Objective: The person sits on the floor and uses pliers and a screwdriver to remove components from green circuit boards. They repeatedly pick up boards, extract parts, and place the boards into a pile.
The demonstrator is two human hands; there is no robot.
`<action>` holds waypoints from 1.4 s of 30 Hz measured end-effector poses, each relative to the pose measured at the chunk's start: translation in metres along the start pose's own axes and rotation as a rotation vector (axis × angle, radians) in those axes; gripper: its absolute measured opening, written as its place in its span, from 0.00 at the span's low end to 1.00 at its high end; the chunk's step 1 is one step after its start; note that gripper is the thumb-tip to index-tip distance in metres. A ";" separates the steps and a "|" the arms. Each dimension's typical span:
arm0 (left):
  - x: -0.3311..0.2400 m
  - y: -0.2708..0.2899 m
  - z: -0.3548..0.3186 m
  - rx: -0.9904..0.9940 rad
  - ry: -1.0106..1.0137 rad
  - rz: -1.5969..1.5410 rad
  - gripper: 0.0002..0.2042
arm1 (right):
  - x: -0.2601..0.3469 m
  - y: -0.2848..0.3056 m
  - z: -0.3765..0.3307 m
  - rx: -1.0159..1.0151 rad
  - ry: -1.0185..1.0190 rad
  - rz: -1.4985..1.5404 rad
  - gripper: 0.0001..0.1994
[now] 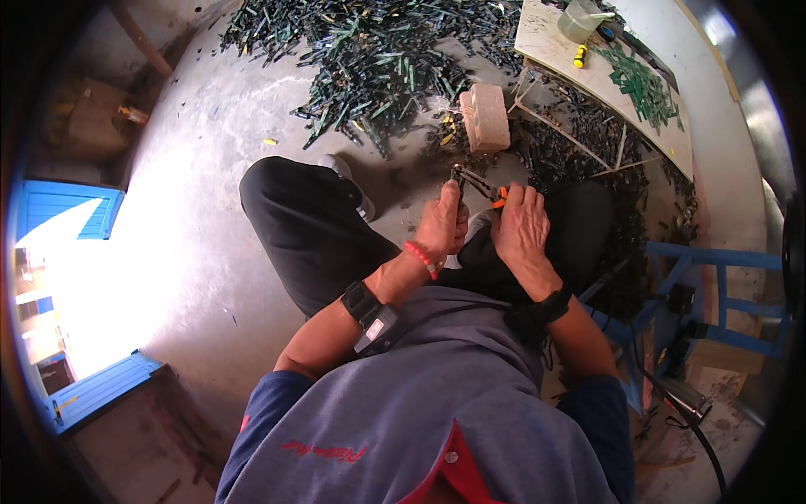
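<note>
My right hand [522, 227] is closed round the orange handles of a pair of pliers [499, 198]. Their dark jaws reach left to the top of a small dark piece [456, 175], which sticks up from my closed left hand [440, 222]. Thumb and fingers pinch that piece; its kind is too small to tell. Both hands are held close together above my lap, between my bent knees. Just beyond them a pinkish brick block [487, 118] stands on the floor.
A large heap of dark green and black strips [369, 76] covers the floor ahead. At the right, a low board table [546, 34] carries a cloudy plastic jug [579, 21], a yellow-handled tool [580, 56] and green strips [642, 88]. A blue frame [722, 290] stands beside my right arm.
</note>
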State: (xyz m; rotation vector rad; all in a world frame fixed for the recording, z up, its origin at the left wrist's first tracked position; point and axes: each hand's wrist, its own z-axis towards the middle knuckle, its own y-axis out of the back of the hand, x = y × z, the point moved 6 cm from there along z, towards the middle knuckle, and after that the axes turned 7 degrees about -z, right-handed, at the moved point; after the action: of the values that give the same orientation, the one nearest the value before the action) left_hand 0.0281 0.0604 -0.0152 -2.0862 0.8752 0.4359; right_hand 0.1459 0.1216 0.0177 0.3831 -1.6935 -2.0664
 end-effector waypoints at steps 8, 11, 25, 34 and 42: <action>0.007 -0.002 0.005 -0.130 -0.003 0.044 0.27 | -0.007 -0.009 0.005 -0.113 0.032 -0.056 0.15; 0.008 0.002 0.011 -0.115 0.026 0.006 0.24 | -0.008 -0.010 0.006 -0.128 0.044 -0.066 0.16; -0.011 0.000 0.014 -0.237 -0.480 0.675 0.31 | -0.001 -0.023 -0.003 -0.066 0.095 -0.021 0.08; -0.003 0.017 0.024 -0.353 -0.516 0.780 0.32 | 0.006 -0.036 -0.010 0.239 0.049 0.149 0.08; 0.008 0.040 0.024 -0.246 -0.419 0.866 0.31 | 0.031 -0.020 -0.033 1.224 -0.291 1.185 0.13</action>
State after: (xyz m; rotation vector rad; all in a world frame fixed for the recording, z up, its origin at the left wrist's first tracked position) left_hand 0.0050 0.0590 -0.0560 -1.6170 1.4825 1.4328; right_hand 0.1317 0.0806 -0.0069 -0.5285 -2.2992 -0.1499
